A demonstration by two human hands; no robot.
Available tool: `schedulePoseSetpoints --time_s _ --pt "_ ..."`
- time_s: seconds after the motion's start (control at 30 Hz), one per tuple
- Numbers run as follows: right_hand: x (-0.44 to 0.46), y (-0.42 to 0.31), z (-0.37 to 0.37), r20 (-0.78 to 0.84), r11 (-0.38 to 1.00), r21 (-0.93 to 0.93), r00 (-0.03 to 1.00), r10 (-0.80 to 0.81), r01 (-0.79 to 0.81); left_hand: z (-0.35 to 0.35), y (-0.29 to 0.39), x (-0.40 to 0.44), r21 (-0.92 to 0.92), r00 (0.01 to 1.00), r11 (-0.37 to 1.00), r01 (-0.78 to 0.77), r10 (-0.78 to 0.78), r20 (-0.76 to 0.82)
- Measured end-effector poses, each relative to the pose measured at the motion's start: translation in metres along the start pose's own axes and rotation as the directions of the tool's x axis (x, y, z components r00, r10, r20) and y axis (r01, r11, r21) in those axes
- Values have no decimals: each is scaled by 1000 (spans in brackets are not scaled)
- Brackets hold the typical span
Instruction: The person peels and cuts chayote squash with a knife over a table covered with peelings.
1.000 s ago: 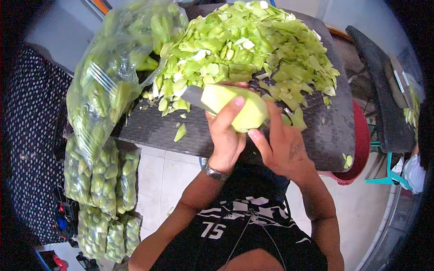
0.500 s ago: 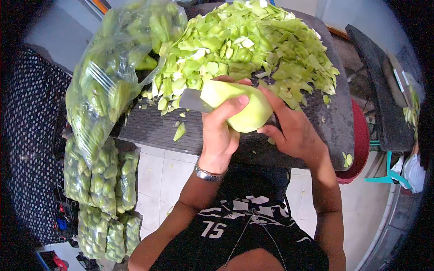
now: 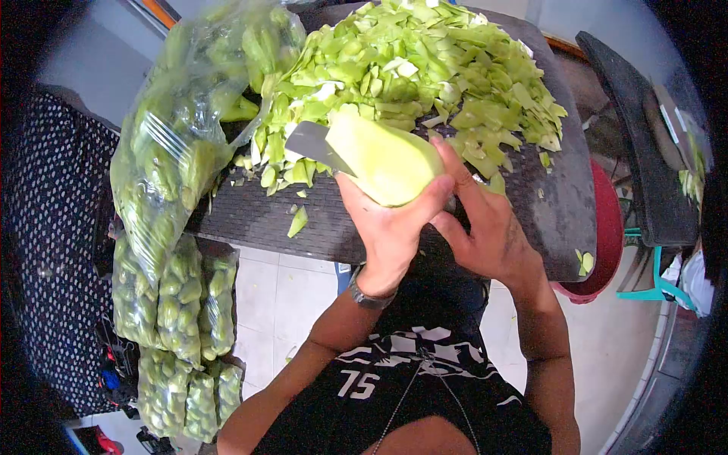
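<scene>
- Cradling the fruit (image 3: 390, 159) from below, your left hand (image 3: 390, 227) is grasping it above the table (image 3: 550, 227), seemingly to steady it against the knife (image 3: 315, 144).
- Your right hand (image 3: 489, 235) is curling at the fruit's right end; the knife's handle is hiding, so you cannot tell whether those fingers are gripping it, though the blade's angle is suggesting so.
- The blade is poking out past the fruit's left end.
- Peels (image 3: 432, 68) are lying heaped beyond the fruit, leaving your hands room in front.
- A clear bag (image 3: 171, 152) is slumping over the table's left edge, holding green produce.
- Clear packs (image 3: 178, 303) are sitting below it, holding more.
- A red tub (image 3: 605, 208) is standing by the table's right edge, its contents not showing.
</scene>
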State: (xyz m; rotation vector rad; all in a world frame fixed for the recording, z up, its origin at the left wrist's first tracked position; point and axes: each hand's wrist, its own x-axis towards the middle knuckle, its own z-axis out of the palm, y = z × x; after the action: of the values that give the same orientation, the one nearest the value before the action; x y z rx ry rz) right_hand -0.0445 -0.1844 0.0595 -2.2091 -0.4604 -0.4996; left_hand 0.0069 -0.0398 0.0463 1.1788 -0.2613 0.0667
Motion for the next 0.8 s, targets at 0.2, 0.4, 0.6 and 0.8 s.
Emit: schedulePoseSetpoints --time_s 0.2,0.4,0.6,0.8 --pt "-13 -12 -2 61 955 227 982 179 -188 -4 11 7 -480 978 863 -158 202 42" --pt "-11 -20 -2 303 645 474 799 520 -600 -18 16 22 -758 948 576 308 -250 195" --pt "-16 -12 12 287 575 604 823 490 -552 -4 3 6 -458 994 885 87 -108 -20" --pt "-15 -16 9 291 538 605 792 536 -586 -6 -4 10 -200 1000 979 24 -25 -2"
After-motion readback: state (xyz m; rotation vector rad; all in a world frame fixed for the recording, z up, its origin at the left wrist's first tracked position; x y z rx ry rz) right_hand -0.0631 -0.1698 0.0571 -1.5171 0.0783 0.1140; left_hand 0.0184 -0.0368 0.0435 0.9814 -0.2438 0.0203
